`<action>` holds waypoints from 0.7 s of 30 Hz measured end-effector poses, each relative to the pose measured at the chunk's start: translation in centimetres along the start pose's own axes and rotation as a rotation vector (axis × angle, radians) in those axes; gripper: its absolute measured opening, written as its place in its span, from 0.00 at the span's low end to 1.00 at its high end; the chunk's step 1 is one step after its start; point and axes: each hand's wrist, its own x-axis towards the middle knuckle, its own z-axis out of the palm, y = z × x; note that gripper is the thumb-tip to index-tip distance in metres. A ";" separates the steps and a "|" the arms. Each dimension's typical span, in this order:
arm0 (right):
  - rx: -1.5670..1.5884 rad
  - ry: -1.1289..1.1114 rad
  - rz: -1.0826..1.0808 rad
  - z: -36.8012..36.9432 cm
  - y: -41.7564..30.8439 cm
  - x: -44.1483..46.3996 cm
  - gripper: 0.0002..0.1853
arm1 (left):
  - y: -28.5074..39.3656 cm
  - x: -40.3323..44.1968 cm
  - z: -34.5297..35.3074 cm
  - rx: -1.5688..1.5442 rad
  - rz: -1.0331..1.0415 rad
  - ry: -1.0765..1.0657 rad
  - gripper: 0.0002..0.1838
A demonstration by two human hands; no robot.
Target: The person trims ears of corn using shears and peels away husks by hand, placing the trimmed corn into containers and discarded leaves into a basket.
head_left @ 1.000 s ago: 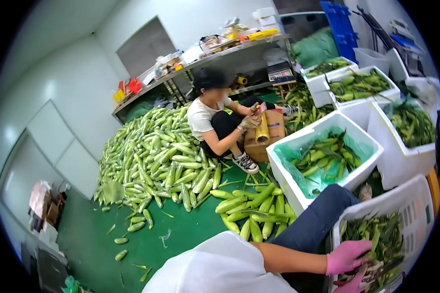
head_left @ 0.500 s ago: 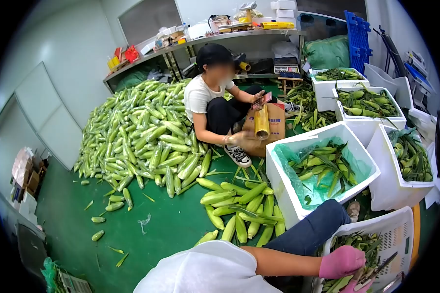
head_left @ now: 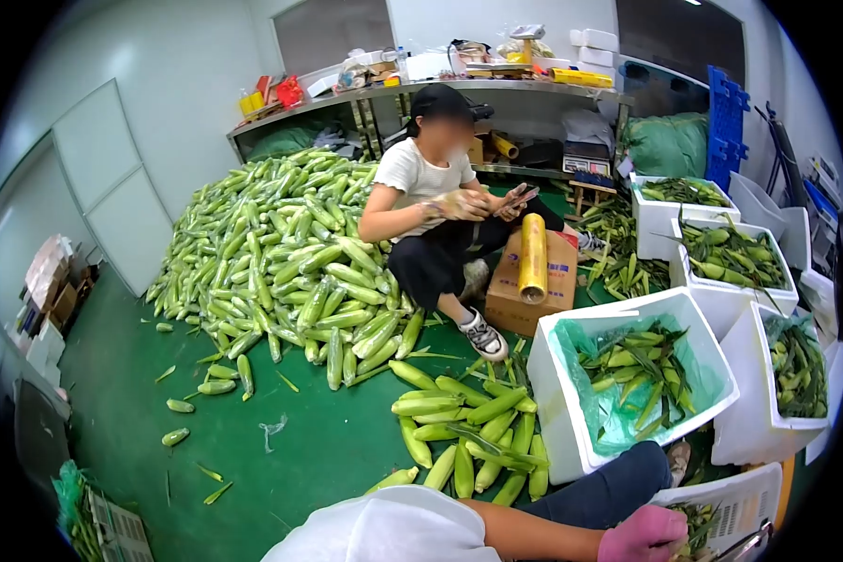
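My left hand, in a pink glove, is low at the right edge of the view, its fingers curled closed. Whatever it grips is hidden by the glove and the frame's bottom edge. Beside it are green husks inside a white perforated crate. A thin metallic piece shows at the crate's near side; its kind is unclear. My right hand is out of view. Left of my knee lies a small heap of husk-trimmed corn ears on the green floor.
A person sits holding a phone, near a yellow film roll on a cardboard box. Behind is a big pile of wrapped corn. White foam boxes with corn and husks stand at right.
The view has shifted, so the crate and my left hand sit lower, and my right glove has left the frame. The other person has drawn a hand from the roll up toward the phone.
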 end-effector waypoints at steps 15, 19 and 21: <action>0.093 -0.086 0.097 1.0 0.5 0.0 0.27 | -3.0 -3.9 3.8 -0.214 -0.388 0.025 0.10; 0.137 -0.089 0.128 0.1 0.6 0.0 0.27 | -2.5 -4.0 5.2 -0.301 -0.541 0.146 0.10; 0.158 -0.089 0.150 -0.8 0.8 0.1 0.27 | -2.8 -4.1 5.3 -0.312 -0.554 0.135 0.10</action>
